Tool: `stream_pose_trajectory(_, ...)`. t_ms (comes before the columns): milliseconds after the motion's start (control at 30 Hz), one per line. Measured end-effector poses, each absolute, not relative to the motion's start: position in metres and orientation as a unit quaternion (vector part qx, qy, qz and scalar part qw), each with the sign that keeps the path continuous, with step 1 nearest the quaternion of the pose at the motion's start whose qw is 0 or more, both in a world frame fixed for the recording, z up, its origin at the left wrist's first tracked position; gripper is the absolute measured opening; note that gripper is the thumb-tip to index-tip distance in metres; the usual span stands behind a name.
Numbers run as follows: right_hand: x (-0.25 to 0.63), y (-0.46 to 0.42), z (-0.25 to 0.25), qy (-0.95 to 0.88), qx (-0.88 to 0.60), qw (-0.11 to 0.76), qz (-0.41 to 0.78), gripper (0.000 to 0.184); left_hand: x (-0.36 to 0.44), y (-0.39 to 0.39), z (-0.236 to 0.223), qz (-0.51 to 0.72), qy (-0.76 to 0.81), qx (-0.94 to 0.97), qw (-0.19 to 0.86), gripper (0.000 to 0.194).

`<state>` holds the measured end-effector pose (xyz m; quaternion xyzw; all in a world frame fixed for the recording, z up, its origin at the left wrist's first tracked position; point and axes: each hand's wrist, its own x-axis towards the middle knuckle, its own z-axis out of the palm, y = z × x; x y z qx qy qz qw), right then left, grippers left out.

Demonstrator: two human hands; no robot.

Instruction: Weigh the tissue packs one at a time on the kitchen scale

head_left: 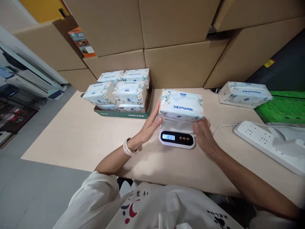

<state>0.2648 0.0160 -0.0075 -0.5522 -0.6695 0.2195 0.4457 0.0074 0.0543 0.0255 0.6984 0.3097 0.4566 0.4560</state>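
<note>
Between my two hands is a soft pack of tissues [181,103], white and pale blue with a floral print. It is over a small white digital scale [177,144], whose plate it partly hides; I cannot tell whether the pack rests on it. My left hand [150,124] presses along the pack's left side, fingers extended and thumb at the near corner. At the near right corner, my right hand [203,133] grips the pack with its fingers bent. The scale's display [168,137] is lit and shows digits.
To the left, a green cardboard tray [121,113] holds several similar tissue packs. Another tissue pack [245,94] lies at the right, beside a green plastic crate [281,108]. A white power strip [262,136] with a cable is nearer. Stacked cardboard boxes [176,68] stand behind.
</note>
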Motion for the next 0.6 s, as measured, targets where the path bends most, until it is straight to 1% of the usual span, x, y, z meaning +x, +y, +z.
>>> stream_pose_trajectory(67, 0.250, 0.025, 0.015, -0.696, -0.519, 0.447, 0.214, 0.050, -0.001, 0.056, 0.043, 0.498, 0.291, 0.717, 0.391, 0.073)
stream_pose_trajectory(133, 0.231, 0.039, 0.040, -0.721, -0.487, 0.449, 0.204, 0.056, -0.012, 0.064, 0.062, 0.546, 0.287, 0.718, 0.322, 0.076)
stream_pose_trajectory(233, 0.193, 0.072, 0.076, -0.741, -0.454, 0.458, 0.186, 0.065, -0.036, 0.091, 0.093, 0.615, 0.304, 0.688, 0.237, 0.070)
stream_pose_trajectory(333, 0.153, 0.121, 0.104, -0.759, -0.433, 0.453, 0.177, 0.075, -0.064, 0.136, 0.119, 0.657, 0.322, 0.657, 0.181, 0.062)
stream_pose_trajectory(400, 0.128, 0.157, 0.115, -0.768, -0.431, 0.441, 0.171, 0.080, -0.083, 0.171, 0.127, 0.663, 0.351, 0.638, 0.171, 0.062)
stream_pose_trajectory(533, 0.095, 0.212, 0.114, -0.764, -0.473, 0.382, 0.218, 0.080, -0.114, 0.233, 0.116, 0.638, 0.455, 0.583, 0.215, 0.086)
stream_pose_trajectory(600, 0.091, 0.222, 0.105, -0.759, -0.485, 0.357, 0.246, 0.079, -0.125, 0.249, 0.103, 0.621, 0.486, 0.565, 0.243, 0.092)
